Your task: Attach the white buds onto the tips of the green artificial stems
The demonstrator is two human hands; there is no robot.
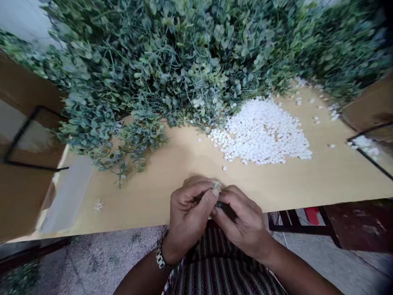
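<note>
At the front edge of the table, my left hand and my right hand meet, with fingers closed. Thumb and forefinger of the left hand pinch a small pale green piece, whose tip shows above the thumb. Close below, a small dark piece shows at the right fingertips. Whether the two pieces belong together is hidden by the fingers. Beyond my hands lies a heap of small white beads or caps, with a few loose ones around it.
Artificial green foliage is piled along the back of the table, with a sprig reaching forward on the left. A small white star-like piece lies at front left. Cardboard boxes and black frames flank both sides.
</note>
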